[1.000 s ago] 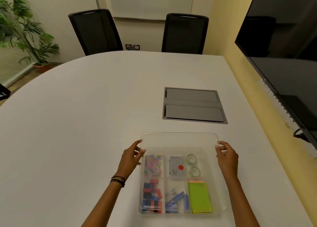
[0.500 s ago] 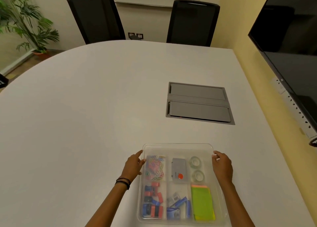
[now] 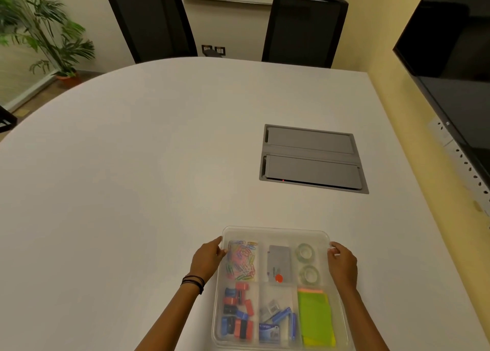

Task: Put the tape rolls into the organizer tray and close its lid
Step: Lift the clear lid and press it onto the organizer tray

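Note:
The clear organizer tray (image 3: 342, 321) sits at the near edge of the white table. Its translucent lid (image 3: 275, 231) lies over it, lined up with the tray's rim. Two clear tape rolls (image 3: 305, 252) (image 3: 309, 274) lie one behind the other in the far right compartment, seen through the lid. My left hand (image 3: 208, 260) grips the lid's left edge near the far corner. My right hand (image 3: 342, 264) grips the right edge opposite.
Other compartments hold coloured paper clips (image 3: 241, 260), a grey box (image 3: 279, 264), binder clips (image 3: 237, 316), staples and green sticky notes (image 3: 315, 319). A grey cable hatch (image 3: 313, 159) is set into the table beyond. Two black chairs stand at the far side, a screen on the right wall.
The lid, held out beyond the tray's far edge a second ago, has come toward me and down over the tray. Both hands moved with it.

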Tool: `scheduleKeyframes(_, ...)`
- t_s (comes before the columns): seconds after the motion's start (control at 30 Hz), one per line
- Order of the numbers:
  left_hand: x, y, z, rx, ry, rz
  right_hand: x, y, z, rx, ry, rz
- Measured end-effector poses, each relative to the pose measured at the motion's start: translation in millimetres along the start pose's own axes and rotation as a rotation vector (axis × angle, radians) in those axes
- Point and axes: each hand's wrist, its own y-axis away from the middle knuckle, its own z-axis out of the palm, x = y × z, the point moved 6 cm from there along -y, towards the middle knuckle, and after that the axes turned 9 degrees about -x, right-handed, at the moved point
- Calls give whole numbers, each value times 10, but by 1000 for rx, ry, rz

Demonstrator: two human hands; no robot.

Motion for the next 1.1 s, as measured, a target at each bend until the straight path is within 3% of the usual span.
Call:
scheduleKeyframes(0.27, -55, -103, -7, -23, 284, 11, -1, -117, -8, -47, -92, 4)
scheduleKeyframes(1.1, -179, -157, 19, -50, 417, 17, 293, -64, 85, -104, -245, 42)
